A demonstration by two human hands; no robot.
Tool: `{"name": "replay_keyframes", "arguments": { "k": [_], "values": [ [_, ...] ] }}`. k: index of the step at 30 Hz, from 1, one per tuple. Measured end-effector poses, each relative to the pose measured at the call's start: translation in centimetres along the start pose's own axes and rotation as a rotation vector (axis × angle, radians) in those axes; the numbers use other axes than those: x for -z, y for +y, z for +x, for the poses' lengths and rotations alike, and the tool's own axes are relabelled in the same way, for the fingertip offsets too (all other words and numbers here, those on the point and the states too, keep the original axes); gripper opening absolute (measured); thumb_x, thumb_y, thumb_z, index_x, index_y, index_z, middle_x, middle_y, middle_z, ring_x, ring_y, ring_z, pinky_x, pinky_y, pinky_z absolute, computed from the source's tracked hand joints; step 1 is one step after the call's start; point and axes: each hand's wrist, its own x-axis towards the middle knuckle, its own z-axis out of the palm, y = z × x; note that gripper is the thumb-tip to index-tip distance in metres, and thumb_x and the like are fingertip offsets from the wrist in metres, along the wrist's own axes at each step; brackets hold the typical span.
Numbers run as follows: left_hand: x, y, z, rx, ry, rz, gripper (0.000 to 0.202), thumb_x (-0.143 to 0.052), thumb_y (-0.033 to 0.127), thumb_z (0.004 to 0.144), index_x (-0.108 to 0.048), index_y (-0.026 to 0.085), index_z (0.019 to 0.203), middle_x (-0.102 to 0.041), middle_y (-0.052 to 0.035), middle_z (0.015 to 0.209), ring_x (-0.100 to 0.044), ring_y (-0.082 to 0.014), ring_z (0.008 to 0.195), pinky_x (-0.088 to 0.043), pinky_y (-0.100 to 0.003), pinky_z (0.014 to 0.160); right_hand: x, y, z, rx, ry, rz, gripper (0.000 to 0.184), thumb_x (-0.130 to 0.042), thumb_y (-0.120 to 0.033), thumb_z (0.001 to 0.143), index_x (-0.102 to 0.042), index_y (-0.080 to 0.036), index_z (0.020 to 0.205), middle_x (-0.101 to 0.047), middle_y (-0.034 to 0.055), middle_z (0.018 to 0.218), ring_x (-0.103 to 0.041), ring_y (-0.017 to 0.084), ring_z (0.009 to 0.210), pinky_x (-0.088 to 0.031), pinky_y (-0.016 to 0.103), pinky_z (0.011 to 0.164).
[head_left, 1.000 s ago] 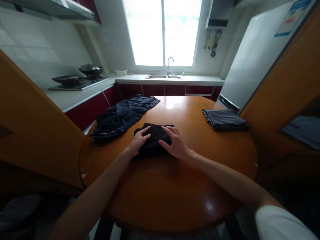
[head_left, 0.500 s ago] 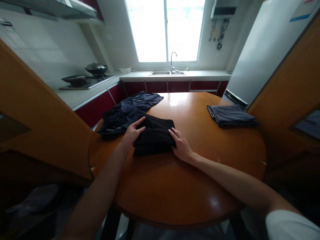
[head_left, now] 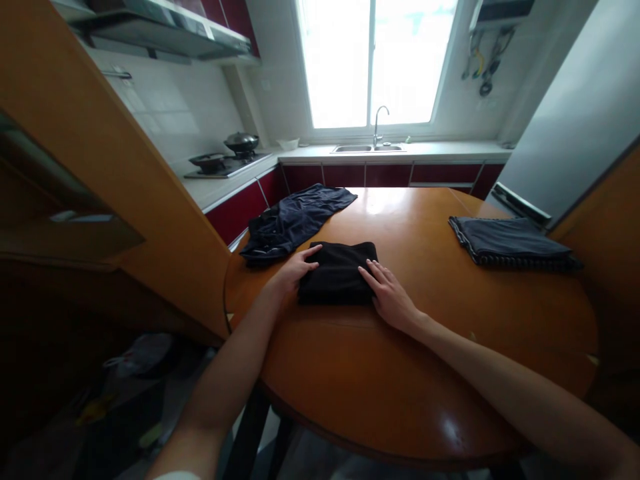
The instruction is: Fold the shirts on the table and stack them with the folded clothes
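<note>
A folded black garment (head_left: pixel 337 273) lies on the round wooden table (head_left: pixel 400 373). My left hand (head_left: pixel 293 270) rests flat along its left edge, fingers stretched out over the cloth. My right hand (head_left: pixel 390 297) lies flat against its right edge, fingers spread and touching the fabric. Neither hand grips anything. A loose dark blue garment (head_left: pixel 295 223) is spread out just behind the black one, hanging partly over the table's far left rim.
A folded grey cloth (head_left: pixel 510 243) sits at the table's right side. An orange wooden panel (head_left: pixel 115 193) rises close on the left. Behind are the counter with a sink (head_left: pixel 367 148), a stove with pans (head_left: pixel 225 160), and a fridge (head_left: pixel 570 127) at right.
Both hands slid from on top of the black garment out to its left and right edges, flattening it into a neater rectangle. The view has swung to the left.
</note>
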Motion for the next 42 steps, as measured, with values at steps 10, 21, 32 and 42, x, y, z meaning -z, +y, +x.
{"name": "replay_keyframes", "arguments": {
  "k": [10, 21, 32, 42],
  "values": [
    [1.7, -0.5, 1.6, -0.212, 0.329, 0.359, 0.070, -0.061, 0.002, 0.081, -0.049, 0.018, 0.148, -0.056, -0.0155, 0.144, -0.070, -0.0238, 0.109, -0.059, -0.035, 0.092, 0.0, -0.1, 0.0, 0.057, -0.056, -0.172, 0.083, -0.044, 0.001, 0.078, -0.033, -0.018, 0.158, -0.020, 0.0110, 0.167, -0.017, 0.027, 0.154, -0.026, 0.050, 0.123],
    [-5.4, -2.1, 1.6, -0.482, 0.076, 1.308, 0.057, -0.036, 0.043, 0.104, -0.037, 0.018, 0.155, -0.030, -0.0101, 0.164, -0.021, -0.0290, 0.153, -0.018, -0.058, 0.123, -0.1, 0.2, 0.0, 0.109, -0.065, -0.265, 0.083, -0.042, 0.002, 0.079, -0.031, -0.018, 0.159, -0.018, 0.0095, 0.167, -0.014, 0.026, 0.154, -0.026, 0.049, 0.123],
    [-4.7, -3.6, 2.8, -0.403, 0.172, 1.468, 0.066, -0.029, 0.052, 0.103, -0.026, 0.018, 0.160, -0.022, -0.0069, 0.167, -0.012, -0.0306, 0.155, -0.013, -0.055, 0.124, 1.8, 0.0, -0.3, 0.130, -0.124, 0.006, 0.068, -0.047, -0.009, 0.086, -0.042, -0.017, 0.153, -0.031, 0.0106, 0.163, -0.019, 0.027, 0.153, -0.019, 0.055, 0.123],
    [-4.8, -3.7, 2.7, -0.413, 0.182, 1.475, 0.066, -0.028, 0.051, 0.103, -0.027, 0.017, 0.160, -0.024, -0.0070, 0.166, -0.014, -0.0306, 0.155, -0.016, -0.055, 0.124, -1.7, 8.3, 11.1, -0.463, 0.124, 0.579, 0.039, -0.057, -0.022, 0.090, -0.068, -0.013, 0.126, -0.069, 0.0143, 0.128, -0.065, 0.024, 0.117, -0.049, 0.040, 0.105]
  ]
}}
